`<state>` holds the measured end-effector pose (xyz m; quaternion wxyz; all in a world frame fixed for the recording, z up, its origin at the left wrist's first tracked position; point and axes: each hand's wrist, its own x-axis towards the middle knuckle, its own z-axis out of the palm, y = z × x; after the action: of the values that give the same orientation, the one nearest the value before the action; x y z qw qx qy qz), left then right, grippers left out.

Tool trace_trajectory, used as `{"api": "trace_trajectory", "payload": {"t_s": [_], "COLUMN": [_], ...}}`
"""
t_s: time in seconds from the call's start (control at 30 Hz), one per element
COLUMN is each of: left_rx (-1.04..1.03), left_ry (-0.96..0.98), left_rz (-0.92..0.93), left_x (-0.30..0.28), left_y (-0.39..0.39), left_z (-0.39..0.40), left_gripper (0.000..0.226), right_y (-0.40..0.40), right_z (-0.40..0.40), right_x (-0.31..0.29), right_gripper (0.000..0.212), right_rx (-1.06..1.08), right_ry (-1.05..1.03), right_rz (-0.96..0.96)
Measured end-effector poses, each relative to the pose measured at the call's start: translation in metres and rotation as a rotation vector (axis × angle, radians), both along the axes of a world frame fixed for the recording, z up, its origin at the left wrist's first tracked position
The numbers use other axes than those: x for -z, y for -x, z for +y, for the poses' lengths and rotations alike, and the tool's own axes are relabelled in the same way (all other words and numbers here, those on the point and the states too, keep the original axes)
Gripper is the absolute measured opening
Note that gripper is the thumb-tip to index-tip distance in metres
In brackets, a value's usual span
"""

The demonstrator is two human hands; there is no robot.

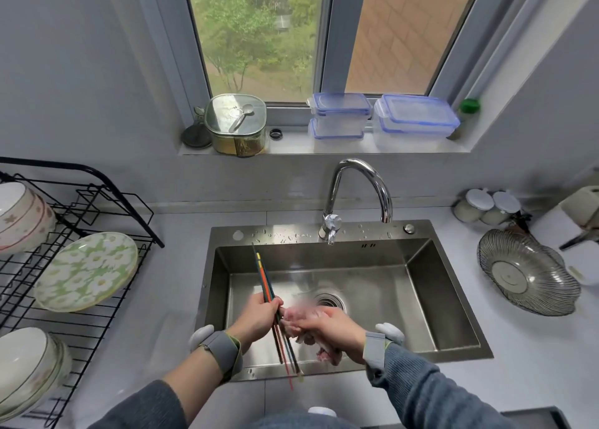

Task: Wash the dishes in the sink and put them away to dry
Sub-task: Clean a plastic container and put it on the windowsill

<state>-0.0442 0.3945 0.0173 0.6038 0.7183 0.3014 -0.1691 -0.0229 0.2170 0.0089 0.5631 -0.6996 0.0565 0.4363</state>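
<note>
Over the steel sink (418, 266), my left hand (256, 318) grips a bundle of several coloured chopsticks (264, 279) near their middle, their ends pointing up-left and down toward me. My right hand (334, 329) holds a pink cloth (299, 323) pressed against the chopsticks just below my left hand. The cloth is blurred. The sink basin holds no other dishes that I can see. On the left stands a black wire drying rack (97, 208) with a flowered green plate (87, 271) and stacked bowls (22, 216).
The chrome tap (356, 195) arches over the sink's back edge. More bowls (29, 367) sit low in the rack. A ribbed glass bowl (528, 273) and jars (486, 206) stand on the right counter. Plastic containers (415, 120) and a lidded pot (236, 123) line the windowsill.
</note>
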Motion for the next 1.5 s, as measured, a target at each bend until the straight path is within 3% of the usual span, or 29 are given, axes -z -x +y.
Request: {"api": "trace_trajectory", "payload": {"t_s": [0.1,0.27,0.4,0.6,0.67,0.77,0.8,0.9,0.97,1.07,1.3,1.5], "left_rx": [0.049,0.127,0.182,-0.014,-0.049,-0.035,-0.020,0.035,0.071,0.134,0.306,0.363], "left_ry": [0.070,0.211,0.281,0.553,0.596,0.568,0.550,0.462,0.379,0.289,0.154,0.116], "left_rz": [0.091,0.162,0.168,0.193,0.199,0.212,0.209,0.163,0.130,0.105,0.139,0.144], "left_x": [0.002,-0.002,-0.006,-0.006,-0.001,0.003,0.003,-0.002,-0.009,-0.017,-0.026,-0.023], "left_y": [0.010,0.032,0.046,0.056,0.056,0.055,0.053,0.046,0.041,0.037,0.029,0.028], "left_z": [0.005,0.005,0.002,-0.007,-0.011,-0.013,-0.013,-0.015,-0.017,-0.016,-0.008,-0.002], "left_gripper": [0.020,0.017,0.017,0.013,0.016,0.019,0.019,0.021,0.029,0.027,0.027,0.026], "right_y": [0.002,0.009,0.007,0.015,0.017,0.018,0.018,0.024,0.023,0.013,-0.016,0.006], "right_z": [-0.005,-0.006,-0.009,-0.011,-0.006,-0.001,0.001,0.007,0.011,0.016,0.033,0.038], "right_x": [0.001,0.006,0.005,0.003,-0.001,-0.003,-0.005,-0.013,-0.014,-0.014,-0.008,-0.019], "right_gripper": [0.002,0.015,0.022,0.015,0.021,0.051,0.049,0.019,0.016,0.009,0.010,0.013], "right_rx": [0.008,0.091,0.241,0.257,0.258,0.221,0.197,-0.011,-0.151,-0.181,0.045,-0.205], "right_ry": [0.007,-0.034,0.008,-0.097,-0.091,-0.090,-0.092,-0.034,0.028,0.082,0.331,0.360], "right_rz": [-0.026,-0.076,0.047,0.056,0.036,-0.132,-0.192,-0.525,-0.747,-0.934,-0.966,-1.086]}}
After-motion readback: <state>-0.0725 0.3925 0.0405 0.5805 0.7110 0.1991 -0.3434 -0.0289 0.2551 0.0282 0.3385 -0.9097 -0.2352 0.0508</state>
